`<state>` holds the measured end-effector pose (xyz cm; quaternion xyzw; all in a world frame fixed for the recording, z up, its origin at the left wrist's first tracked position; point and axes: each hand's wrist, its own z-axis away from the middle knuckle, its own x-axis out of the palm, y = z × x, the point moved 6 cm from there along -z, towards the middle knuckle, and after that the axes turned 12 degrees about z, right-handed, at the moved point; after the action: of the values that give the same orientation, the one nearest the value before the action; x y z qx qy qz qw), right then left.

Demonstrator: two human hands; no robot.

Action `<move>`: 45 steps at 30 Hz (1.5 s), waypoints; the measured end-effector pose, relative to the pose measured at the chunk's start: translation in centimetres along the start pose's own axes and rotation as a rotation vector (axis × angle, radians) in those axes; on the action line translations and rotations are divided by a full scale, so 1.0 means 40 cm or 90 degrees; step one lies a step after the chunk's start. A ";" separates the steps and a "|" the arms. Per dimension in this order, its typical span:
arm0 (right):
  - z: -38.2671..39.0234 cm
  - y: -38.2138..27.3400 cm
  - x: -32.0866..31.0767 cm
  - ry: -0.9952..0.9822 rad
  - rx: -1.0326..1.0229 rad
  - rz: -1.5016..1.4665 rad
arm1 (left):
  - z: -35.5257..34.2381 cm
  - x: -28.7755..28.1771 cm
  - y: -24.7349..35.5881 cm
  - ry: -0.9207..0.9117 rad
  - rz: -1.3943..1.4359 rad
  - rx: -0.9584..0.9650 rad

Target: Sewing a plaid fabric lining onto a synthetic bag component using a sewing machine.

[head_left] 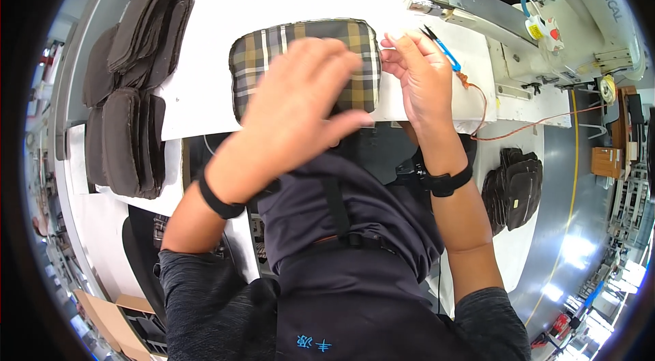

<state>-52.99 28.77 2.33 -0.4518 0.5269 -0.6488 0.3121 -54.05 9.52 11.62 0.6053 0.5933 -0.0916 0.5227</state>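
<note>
A plaid fabric panel point(254, 61) in brown, black and white, with rounded corners, lies flat on the white table near its front edge. My left hand point(293, 95) is over the panel, slightly blurred, fingers stretched and thumb apart, with nothing seen in it. Whether it touches the cloth I cannot tell. Beside the panel's right edge is my right hand point(419, 71), its fingers curled and the thumb and fingertips brought together. Anything pinched there is too small to make out. Blue-handled thread snips point(445, 52) lie just right of this hand, tied to an orange cord.
Several stacks of dark fabric pieces point(126, 139) sit along the left side. Part of a sewing machine point(580, 13) occupies the upper right. Another dark stack point(515, 190) rests on a white surface at the right. A cardboard box point(112, 320) stands at the lower left.
</note>
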 end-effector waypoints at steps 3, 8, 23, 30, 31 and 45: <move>0.019 -0.025 0.023 -0.012 -0.048 0.013 | 0.018 0.082 0.033 0.015 -0.069 -0.008; 0.023 -0.075 0.011 -0.016 -0.157 0.077 | 0.011 0.137 0.000 0.104 -0.127 -0.019; 0.020 -0.119 0.007 -0.099 -0.688 0.824 | 0.004 -0.028 -0.004 0.122 -0.099 0.160; -0.012 -0.100 -0.095 -0.041 -0.529 0.736 | 0.045 -0.073 -0.001 0.100 -0.043 0.180; -0.029 -0.106 -0.176 0.034 -0.479 0.708 | 0.063 -0.103 -0.011 0.137 -0.085 0.141; 0.041 -0.085 0.044 -0.117 0.078 0.074 | 0.044 0.066 0.004 0.013 -0.074 0.108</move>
<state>-51.95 27.40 6.14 -0.4584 0.4805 -0.6165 0.4230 -52.29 9.91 9.01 0.6130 0.6226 -0.1658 0.4573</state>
